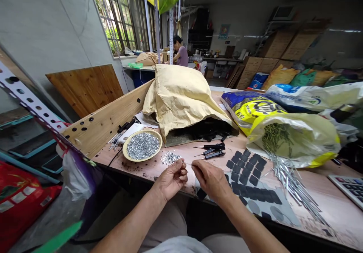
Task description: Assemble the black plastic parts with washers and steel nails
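Pinching hard now, the left hand (172,179) and right hand (208,180) are clamping a thin metal pin (188,164) between their fingertips, both forearms reaching up over the workbench (147,172), wrists turning inward, while loose metal washers (170,157) are lying just beside the left hand, near a shallow plate (143,131) heaped with more.

Daylight from the window (119,19) lights the room softly; faint shadows lie under the hands (202,179); the frame's edges bow.
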{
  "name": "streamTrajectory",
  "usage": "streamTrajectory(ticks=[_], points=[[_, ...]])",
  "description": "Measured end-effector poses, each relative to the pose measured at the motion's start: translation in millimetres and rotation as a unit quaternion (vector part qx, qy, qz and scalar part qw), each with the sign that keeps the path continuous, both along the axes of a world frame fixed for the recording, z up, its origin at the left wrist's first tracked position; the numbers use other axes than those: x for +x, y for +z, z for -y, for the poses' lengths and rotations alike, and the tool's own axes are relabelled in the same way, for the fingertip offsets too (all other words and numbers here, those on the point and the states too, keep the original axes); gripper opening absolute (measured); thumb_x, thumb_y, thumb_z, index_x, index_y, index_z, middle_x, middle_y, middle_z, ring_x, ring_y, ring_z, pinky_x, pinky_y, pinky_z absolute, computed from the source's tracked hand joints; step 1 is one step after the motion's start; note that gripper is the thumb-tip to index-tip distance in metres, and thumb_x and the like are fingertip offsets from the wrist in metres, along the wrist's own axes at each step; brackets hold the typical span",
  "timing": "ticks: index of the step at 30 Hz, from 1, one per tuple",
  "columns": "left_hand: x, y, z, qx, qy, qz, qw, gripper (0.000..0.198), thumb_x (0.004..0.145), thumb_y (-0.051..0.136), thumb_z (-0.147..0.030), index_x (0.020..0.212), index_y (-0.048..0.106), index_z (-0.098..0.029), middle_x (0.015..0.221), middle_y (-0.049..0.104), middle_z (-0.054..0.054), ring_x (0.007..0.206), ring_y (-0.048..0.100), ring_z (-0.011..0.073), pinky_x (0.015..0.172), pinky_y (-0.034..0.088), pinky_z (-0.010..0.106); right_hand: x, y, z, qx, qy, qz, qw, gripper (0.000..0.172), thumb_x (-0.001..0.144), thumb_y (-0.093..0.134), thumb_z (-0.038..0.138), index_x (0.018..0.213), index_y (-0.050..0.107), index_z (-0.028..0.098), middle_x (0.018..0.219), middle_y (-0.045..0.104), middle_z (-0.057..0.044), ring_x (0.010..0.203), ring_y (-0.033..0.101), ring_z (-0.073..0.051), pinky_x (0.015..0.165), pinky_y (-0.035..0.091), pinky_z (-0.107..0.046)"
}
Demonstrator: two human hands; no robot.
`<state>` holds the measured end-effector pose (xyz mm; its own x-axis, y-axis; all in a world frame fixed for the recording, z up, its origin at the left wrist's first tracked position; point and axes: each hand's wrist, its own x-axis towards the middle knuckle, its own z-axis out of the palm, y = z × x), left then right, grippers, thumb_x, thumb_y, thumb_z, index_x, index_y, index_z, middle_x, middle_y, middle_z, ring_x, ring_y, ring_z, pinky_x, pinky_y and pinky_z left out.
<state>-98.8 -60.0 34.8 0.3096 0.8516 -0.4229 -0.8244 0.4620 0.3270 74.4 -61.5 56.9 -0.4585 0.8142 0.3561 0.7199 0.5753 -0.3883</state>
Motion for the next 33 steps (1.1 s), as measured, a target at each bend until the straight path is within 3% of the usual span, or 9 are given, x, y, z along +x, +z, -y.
streamTrajectory(ticks=[7,11,14,17,19,21,25,28,33], points=[[12,5.0,8,0.059,-0.012,-0.105,0.993,0.024,0.063,0.086,-0.016,0.075,0.065,-0.012,0.063,0.058,-0.001,0.055,0.051,0.0060,0.047,0.036,0.014,2,-7.2,23,0.037,-0.060,0.001,0.998,0.025,0.102,0.035,0.030,0.095,0.058,0.022,0.081,0.068,-0.002,0.073,0.065,-0.015,0.060,0.036,-0.023],[10,8.6,10,0.168,-0.002,-0.251,0.953,0.022,0.067,0.083,-0.025,0.071,0.066,-0.013,0.060,0.056,-0.002,0.055,0.047,0.0063,0.052,0.036,0.017,4,0.6,31,0.002,-0.072,-0.006,0.997,0.024,0.100,0.037,0.030,0.091,0.058,0.023,0.077,0.066,-0.002,0.065,0.062,-0.015,0.055,0.032,-0.024],[9,10.1,10,0.244,-0.009,-0.342,0.908,0.020,0.071,0.079,-0.029,0.069,0.066,-0.013,0.059,0.054,-0.003,0.055,0.043,0.0070,0.054,0.034,0.019,7,2.3,33,-0.147,-0.039,-0.123,0.981,0.022,0.098,0.041,0.035,0.087,0.056,0.023,0.067,0.061,0.001,0.057,0.056,-0.013,0.054,0.035,-0.022],[10,10.1,13,0.285,-0.027,-0.411,0.865,0.019,0.072,0.076,-0.030,0.068,0.068,-0.014,0.058,0.055,-0.003,0.056,0.044,0.0085,0.055,0.034,0.021,11,-3.1,34,-0.348,0.001,-0.259,0.901,0.030,0.096,0.041,0.047,0.081,0.050,0.022,0.057,0.051,0.006,0.041,0.042,-0.009,0.044,0.031,-0.020],[13,9.0,16,0.287,-0.037,-0.425,0.858,0.019,0.072,0.075,-0.031,0.068,0.067,-0.014,0.058,0.055,-0.002,0.057,0.044,0.0093,0.056,0.034,0.022,14,-7.6,35,-0.422,0.011,-0.288,0.860,0.035,0.095,0.039,0.052,0.080,0.047,0.022,0.056,0.049,0.007,0.037,0.036,-0.007,0.039,0.027,-0.020],[16,6.6,18,0.273,-0.045,-0.417,0.866,0.020,0.071,0.075,-0.032,0.067,0.067,-0.014,0.058,0.054,-0.003,0.056,0.043,0.0092,0.056,0.034,0.022,17,-10.5,37,-0.395,0.004,-0.259,0.882,0.033,0.095,0.038,0.050,0.080,0.047,0.022,0.056,0.049,0.006,0.040,0.039,-0.008,0.042,0.029,-0.020],[22,-0.3,17,0.223,-0.049,-0.378,0.897,0.023,0.068,0.078,-0.034,0.068,0.066,-0.014,0.058,0.054,-0.003,0.054,0.043,0.0079,0.053,0.031,0.021,20,-13.6,43,-0.137,-0.047,-0.076,0.987,0.024,0.099,0.037,0.033,0.085,0.053,0.022,0.071,0.061,0.000,0.063,0.058,-0.014,0.057,0.033,-0.024],[24,-2.3,16,0.183,-0.057,-0.334,0.923,0.028,0.064,0.081,-0.035,0.070,0.064,-0.013,0.060,0.056,-0.003,0.052,0.044,0.0067,0.052,0.030,0.020,20,-16.8,45,-0.043,-0.075,0.028,0.996,0.024,0.100,0.035,0.026,0.087,0.054,0.022,0.076,0.064,-0.001,0.064,0.061,-0.014,0.055,0.027,-0.026],[26,2.2,17,0.175,-0.068,-0.306,0.933,0.032,0.067,0.080,-0.039,0.076,0.062,-0.014,0.066,0.063,0.001,0.055,0.050,0.0067,0.053,0.033,0.019,18,-21.3,43,-0.003,-0.092,0.046,0.995,0.019,0.101,0.038,0.026,0.089,0.053,0.023,0.074,0.064,0.002,0.063,0.062,-0.013,0.053,0.026,-0.026]])
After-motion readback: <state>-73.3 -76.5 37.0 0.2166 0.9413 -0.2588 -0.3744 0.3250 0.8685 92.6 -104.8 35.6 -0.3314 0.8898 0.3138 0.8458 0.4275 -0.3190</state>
